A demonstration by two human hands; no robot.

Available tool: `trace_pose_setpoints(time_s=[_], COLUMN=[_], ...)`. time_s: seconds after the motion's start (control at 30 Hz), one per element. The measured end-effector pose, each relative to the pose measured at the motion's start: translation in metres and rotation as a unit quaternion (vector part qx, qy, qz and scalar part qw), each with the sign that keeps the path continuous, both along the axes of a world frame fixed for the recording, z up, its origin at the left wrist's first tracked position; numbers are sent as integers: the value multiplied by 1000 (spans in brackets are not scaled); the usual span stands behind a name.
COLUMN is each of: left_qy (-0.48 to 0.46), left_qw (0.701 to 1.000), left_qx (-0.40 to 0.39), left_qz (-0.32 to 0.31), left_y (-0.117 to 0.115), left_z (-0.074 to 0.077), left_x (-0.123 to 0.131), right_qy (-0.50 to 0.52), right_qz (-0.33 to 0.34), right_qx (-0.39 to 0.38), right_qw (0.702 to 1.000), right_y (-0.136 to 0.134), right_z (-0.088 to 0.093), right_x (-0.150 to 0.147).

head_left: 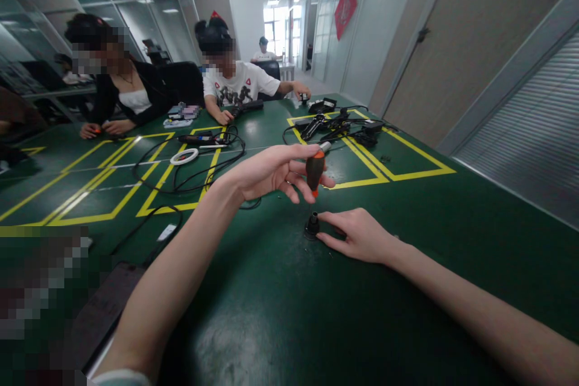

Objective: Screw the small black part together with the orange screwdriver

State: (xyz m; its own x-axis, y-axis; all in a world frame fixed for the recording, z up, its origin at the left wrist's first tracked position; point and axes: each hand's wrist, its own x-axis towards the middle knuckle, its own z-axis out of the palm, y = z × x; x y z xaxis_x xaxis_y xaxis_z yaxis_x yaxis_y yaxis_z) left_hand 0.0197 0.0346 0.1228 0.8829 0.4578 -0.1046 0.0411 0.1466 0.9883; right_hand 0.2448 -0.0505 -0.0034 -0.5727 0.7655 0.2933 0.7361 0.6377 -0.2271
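My left hand point(287, 174) holds a short screwdriver point(315, 174) with a dark grip and orange parts, between thumb and fingers. A short silver piece shows at its upper end. The screwdriver is above the table. Below it, a small black round part point(312, 227) with a narrower collar on top stands upright on the green table point(253, 289). My right hand point(357, 234) rests low beside this part, thumb and forefinger closed against its right side. The other fingers of my right hand are mostly hidden.
Black cables and devices point(335, 125) lie inside yellow tape lines at the back right. A white ring point(184, 157) and looped cables point(174, 184) lie to the left. Two people work across the table, one with a hand point(301, 90) on a small black item.
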Motion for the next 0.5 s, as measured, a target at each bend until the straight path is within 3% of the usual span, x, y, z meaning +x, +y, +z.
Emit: trace_pose_setpoints(time_s=[0.23,0.5], left_qy=[-9,1], left_qw=[998,1000], left_qx=[32,9], left_qz=[54,24], left_y=[-8,0], left_z=[3,0], left_x=[0,-2], right_qy=[4,0], right_qz=[6,11], right_qx=[4,-8], right_qw=[1000,1000], right_y=[1,0], right_z=[-1,1], right_x=[0,1])
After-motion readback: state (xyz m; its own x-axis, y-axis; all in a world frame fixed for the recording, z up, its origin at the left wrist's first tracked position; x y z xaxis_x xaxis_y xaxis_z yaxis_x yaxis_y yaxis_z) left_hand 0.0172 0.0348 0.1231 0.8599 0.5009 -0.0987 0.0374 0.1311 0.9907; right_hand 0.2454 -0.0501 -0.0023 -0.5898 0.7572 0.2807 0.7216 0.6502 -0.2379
